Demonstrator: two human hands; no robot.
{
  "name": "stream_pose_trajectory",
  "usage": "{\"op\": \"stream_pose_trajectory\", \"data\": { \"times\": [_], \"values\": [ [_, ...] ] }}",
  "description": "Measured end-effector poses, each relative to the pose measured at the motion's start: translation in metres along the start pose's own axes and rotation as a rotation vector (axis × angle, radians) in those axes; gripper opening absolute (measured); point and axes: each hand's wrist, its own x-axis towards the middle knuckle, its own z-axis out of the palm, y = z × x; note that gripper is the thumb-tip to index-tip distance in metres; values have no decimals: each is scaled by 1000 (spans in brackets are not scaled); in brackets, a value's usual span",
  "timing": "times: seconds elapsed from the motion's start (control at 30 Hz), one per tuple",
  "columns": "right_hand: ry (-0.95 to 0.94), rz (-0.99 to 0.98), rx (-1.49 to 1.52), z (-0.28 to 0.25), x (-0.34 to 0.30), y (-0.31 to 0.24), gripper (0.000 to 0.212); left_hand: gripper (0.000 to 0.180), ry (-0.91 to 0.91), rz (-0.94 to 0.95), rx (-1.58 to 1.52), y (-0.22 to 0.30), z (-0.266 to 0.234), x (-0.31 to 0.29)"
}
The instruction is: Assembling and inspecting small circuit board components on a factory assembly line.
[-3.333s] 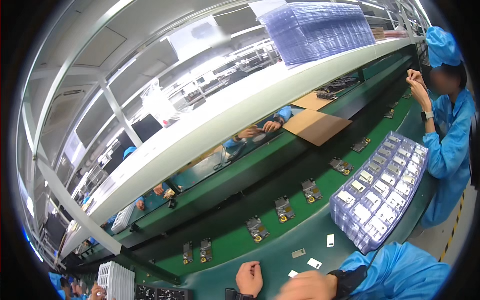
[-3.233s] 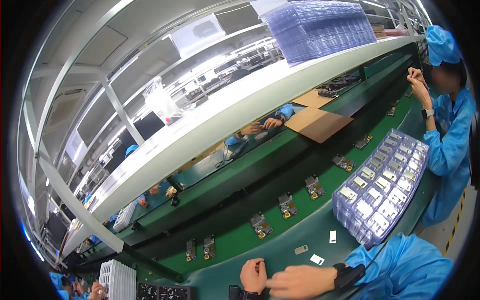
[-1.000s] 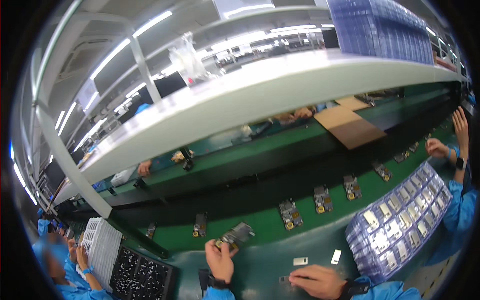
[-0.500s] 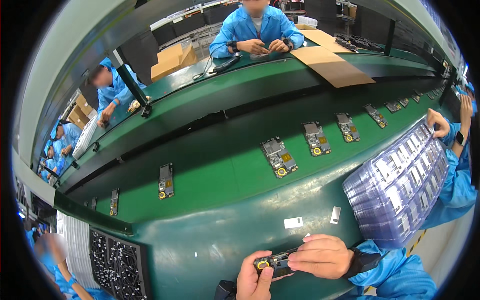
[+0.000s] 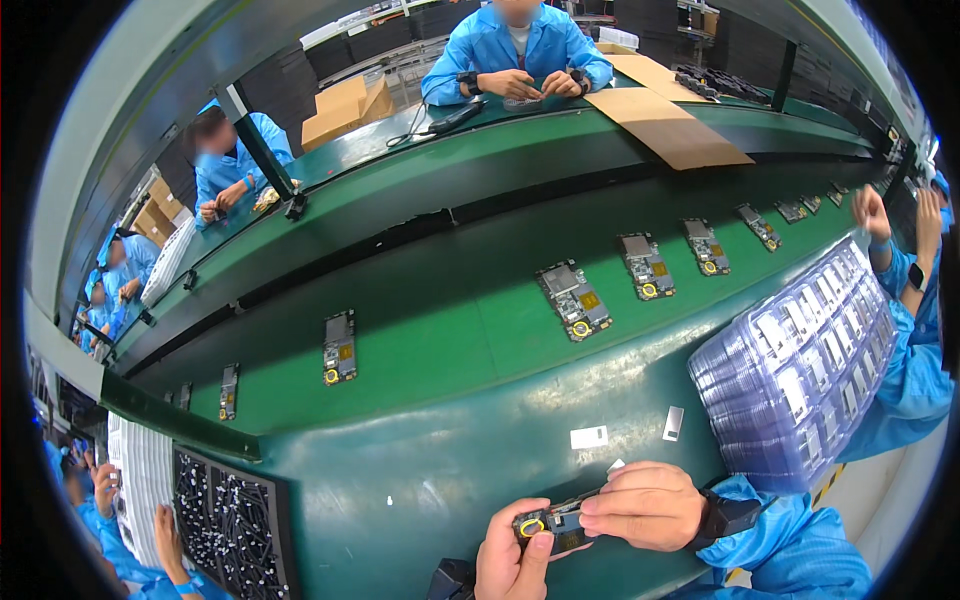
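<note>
Our left fingers (image 5: 537,548) grasp the circuit board (image 5: 568,535), long axis roughly sideways; our right fingers (image 5: 612,507) touch its right end, grip unclear.

One held circuit board (image 5: 567,521), about a dozen boards (image 5: 575,300) on the belt (image 5: 450,355), three white plates (image 5: 586,438), one black tray (image 5: 284,530).

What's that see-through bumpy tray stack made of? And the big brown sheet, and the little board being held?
The clear, bluish stack of compartment trays looks like thin, glossy plastic: it's see-through and glints. The flat, brown rectangular sheet is probably matte cardboard, judging by its dull tan surface. The dark rectangular circuit board might be hard plastic-like board with metal parts; fingers hide some.
</note>
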Motion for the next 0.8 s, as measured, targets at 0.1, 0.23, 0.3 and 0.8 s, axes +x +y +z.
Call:
{"op": "stream_pose_trajectory", "data": {
  "times": [0.1,0.23,0.3,0.8],
  "values": [
    [7,2,-9,3,-1,1,27,34,4,1,-35,-2,0,1],
    [14,5,-7,4,-1,1,26,35,-1,29,92,-1,-3,1],
    [17,-9,-9,4,0,1,27,35,3,40,144,0,-3,1],
    [-63,-32,-100,4,2,-6,25,23,138,133,134,-11,5,5]
  ]
}}
